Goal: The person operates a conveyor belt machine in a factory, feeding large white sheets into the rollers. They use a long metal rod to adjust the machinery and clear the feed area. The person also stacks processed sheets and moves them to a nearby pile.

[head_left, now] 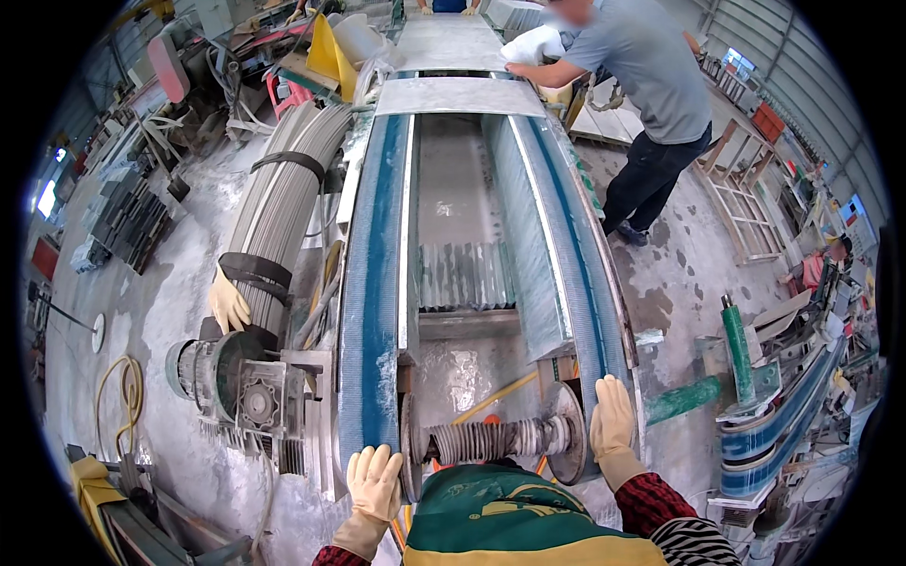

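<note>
My left hand (pixel 375 486), in a cream rubber glove, rests with its fingers stretched out on the near end of the left blue conveyor belt (pixel 368 330). In a matching glove, my right hand (pixel 614 424) lies flat on the near end of the right blue belt (pixel 578 226). Neither hand holds anything. Between them, a dirty ribbed roller (pixel 495 439) with round end discs spans the frame. Farther along, a pale flat slab (pixel 460 96) bridges both belts, apart from my hands. Beyond it lies a larger pale slab (pixel 448 42).
A co-worker (pixel 651 75) in a grey shirt leans over the conveyor's far right side. Another person's gloved hands touch the far end. At left stand a motor with gearbox (pixel 255 391), a strapped bundle of long strips (pixel 293 179) and a loose glove (pixel 229 302). A green post (pixel 736 340) stands right.
</note>
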The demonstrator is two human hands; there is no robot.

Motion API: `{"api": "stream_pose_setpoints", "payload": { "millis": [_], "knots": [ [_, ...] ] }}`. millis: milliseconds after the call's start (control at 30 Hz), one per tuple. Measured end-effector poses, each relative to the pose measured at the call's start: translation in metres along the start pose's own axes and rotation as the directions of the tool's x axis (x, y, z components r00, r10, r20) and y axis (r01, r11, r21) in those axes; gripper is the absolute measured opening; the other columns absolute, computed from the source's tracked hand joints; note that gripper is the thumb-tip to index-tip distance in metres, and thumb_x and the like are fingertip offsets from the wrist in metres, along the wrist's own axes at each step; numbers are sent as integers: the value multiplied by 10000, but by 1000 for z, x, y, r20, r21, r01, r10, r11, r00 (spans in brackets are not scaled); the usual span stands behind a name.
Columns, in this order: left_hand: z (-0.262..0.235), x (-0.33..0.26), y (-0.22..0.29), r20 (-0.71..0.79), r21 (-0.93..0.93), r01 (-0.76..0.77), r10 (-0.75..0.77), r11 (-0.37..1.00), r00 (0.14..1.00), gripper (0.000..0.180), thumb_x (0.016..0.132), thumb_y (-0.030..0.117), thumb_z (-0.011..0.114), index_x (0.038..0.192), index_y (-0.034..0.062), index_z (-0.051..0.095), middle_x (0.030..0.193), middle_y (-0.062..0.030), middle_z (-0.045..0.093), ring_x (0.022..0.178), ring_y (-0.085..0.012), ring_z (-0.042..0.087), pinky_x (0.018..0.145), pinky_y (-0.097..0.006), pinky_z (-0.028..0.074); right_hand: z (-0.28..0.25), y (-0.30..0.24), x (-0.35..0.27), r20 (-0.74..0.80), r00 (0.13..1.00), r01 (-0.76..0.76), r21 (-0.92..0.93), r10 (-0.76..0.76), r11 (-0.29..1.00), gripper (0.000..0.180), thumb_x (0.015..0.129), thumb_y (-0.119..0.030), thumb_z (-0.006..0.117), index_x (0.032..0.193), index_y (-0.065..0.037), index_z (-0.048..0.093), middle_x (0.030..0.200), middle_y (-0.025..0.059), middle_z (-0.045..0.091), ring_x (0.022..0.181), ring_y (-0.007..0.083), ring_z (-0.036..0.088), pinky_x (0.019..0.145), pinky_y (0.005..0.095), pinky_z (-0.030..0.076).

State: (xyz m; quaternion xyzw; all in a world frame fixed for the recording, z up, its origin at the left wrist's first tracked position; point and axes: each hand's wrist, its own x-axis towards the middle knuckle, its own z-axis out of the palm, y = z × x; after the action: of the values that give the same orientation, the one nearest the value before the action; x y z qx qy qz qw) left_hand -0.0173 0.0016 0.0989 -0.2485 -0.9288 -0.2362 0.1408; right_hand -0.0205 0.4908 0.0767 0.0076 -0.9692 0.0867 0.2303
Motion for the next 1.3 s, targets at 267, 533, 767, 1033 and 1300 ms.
{"api": "stream_pose_setpoints", "payload": {
  "millis": [267,533,767,1033,1300],
  "knots": [
    [-2,2,3,-2,-13,-2,2,1000,1000,377,826,113,701,1195,34,703,1204,-183,653,1014,-404,610,879,-528,476,1,3,-5,-13,1000,10,29,-9,1000,468,968,18,629,1434,21,663,1441,280,691,1343,517,639,1191,571,496],
    [-27,57,-21,103,-26,34,-31,999,994,394,859,96,704,1247,30,675,1271,-200,621,1154,-444,580,1038,-559,456,9,10,20,-47,999,-4,137,11,991,453,999,-36,641,1447,32,658,1473,289,671,1365,509,625,1215,570,471],
    [-14,87,-44,153,-13,-18,20,1000,988,479,871,117,742,1335,34,658,1396,-205,608,1287,-464,557,1152,-573,435,39,31,80,-4,1000,8,72,-8,997,434,1009,-94,643,1424,31,662,1487,276,661,1408,492,588,1237,561,448],
    [-13,87,-40,197,18,11,-14,1000,980,486,872,144,739,1336,27,657,1397,-216,606,1294,-476,556,1155,-580,437,46,33,80,-4,1000,0,61,0,998,430,990,-57,650,1408,41,664,1478,277,664,1390,490,604,1219,541,477],
    [-16,91,-35,258,22,56,-60,998,964,460,872,152,731,1306,14,663,1375,-237,607,1291,-507,553,1177,-604,416,31,20,89,-2,1000,-12,81,12,997,379,967,25,608,1340,64,665,1403,285,679,1323,493,626,1175,538,501]
  ]
}}
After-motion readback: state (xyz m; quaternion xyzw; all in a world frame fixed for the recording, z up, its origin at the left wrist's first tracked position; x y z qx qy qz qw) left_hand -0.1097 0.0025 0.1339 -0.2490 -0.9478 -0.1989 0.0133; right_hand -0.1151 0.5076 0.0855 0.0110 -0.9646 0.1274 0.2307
